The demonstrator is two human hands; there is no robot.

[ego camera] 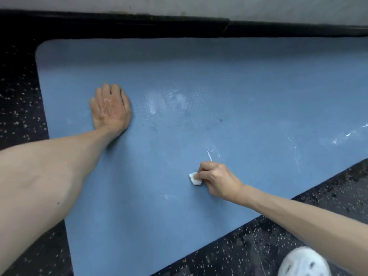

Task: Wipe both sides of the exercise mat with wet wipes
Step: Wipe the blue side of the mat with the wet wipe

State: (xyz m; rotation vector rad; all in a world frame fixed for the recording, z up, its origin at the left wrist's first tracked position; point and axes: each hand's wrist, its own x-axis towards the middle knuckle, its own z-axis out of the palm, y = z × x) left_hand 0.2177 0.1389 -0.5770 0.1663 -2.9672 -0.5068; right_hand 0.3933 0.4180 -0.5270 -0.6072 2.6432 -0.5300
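Note:
A blue exercise mat (229, 80) lies flat on the floor and fills most of the view. White smears and streaks mark its middle and right part. My left hand (110, 107) rests on the mat at the left, palm down. My right hand (217, 179) pinches a small crumpled white wet wipe (195, 178) and presses it onto the mat near the front edge, just below a white streak.
Black speckled rubber floor (258, 246) surrounds the mat. A black baseboard (139, 24) and a pale wall run along the far edge. A white perforated shoe (303, 262) shows at the bottom right, off the mat.

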